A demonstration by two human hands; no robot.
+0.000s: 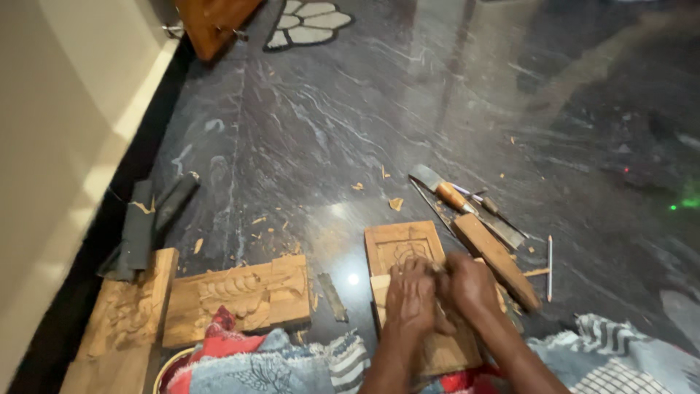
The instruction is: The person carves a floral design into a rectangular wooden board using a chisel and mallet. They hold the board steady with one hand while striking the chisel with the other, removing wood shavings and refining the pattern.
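Note:
A square wooden panel (403, 248) with a carved motif lies on the dark marble floor in front of me. Both my hands rest on its near half, pressed close together. My left hand (410, 300) is closed, knuckles up, beside my right hand (471, 287), which is also closed. A small carving tool (437, 268) shows only as a short tip between them; the rest is hidden by the fingers. The near end of the panel is covered by my wrists.
A long wooden block (497, 267), several chisels (453, 197) and a thin white pencil (549, 267) lie right of the panel. A carved floral board (235, 295), another carved piece (125, 319), a dark cloth roll (142, 222) and a flat blade (334, 296) lie left. Chips are scattered; a wall (58, 146) runs along the left.

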